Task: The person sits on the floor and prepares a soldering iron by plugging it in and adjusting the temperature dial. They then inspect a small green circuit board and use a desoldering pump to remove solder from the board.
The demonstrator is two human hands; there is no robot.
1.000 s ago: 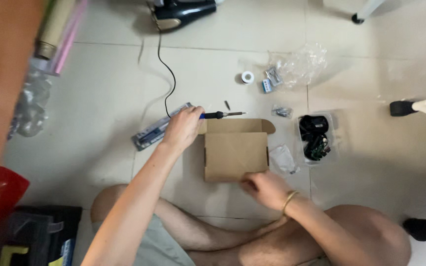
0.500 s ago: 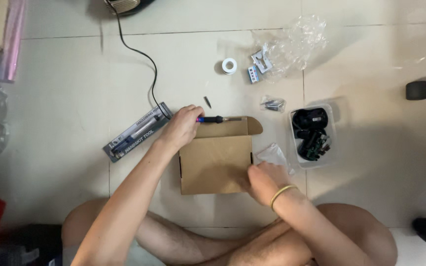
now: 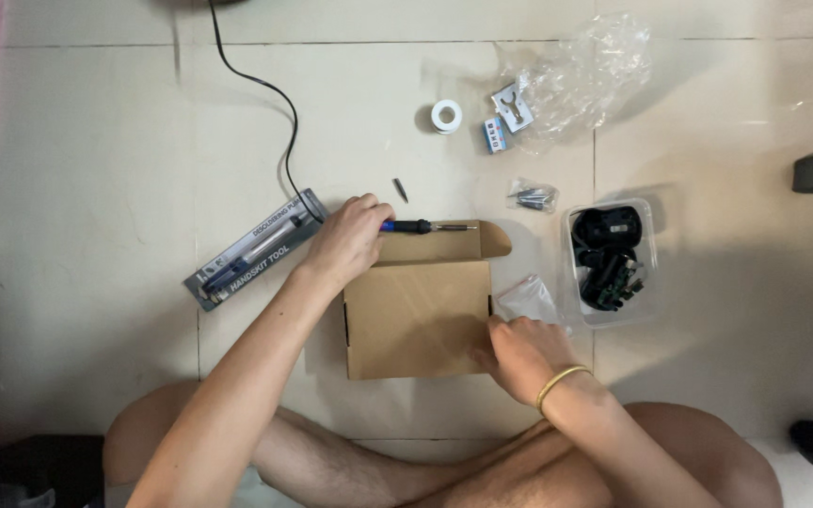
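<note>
I sit cross-legged on a tiled floor with a brown cardboard box (image 3: 418,310) in front of me. My left hand (image 3: 348,240) grips the blue and black handle of a corded soldering iron (image 3: 425,227), which lies along the box's far flap with its metal tip pointing right. My right hand (image 3: 523,353) rests on the floor against the box's near right corner, fingers on its edge. A small clear bag (image 3: 527,299) lies just beyond that hand.
A packaged pump tool (image 3: 254,249) lies left of the box. A clear tub of black parts (image 3: 610,259) stands to the right. Farther off are a white tape roll (image 3: 446,116), crumpled plastic wrap (image 3: 581,75), a bag of screws (image 3: 533,196) and the iron's black cord (image 3: 270,89).
The view has shifted, so the floor items sit lower and closer. My right hand has moved from the box's near edge to its right corner. My left hand stays on the soldering iron.
</note>
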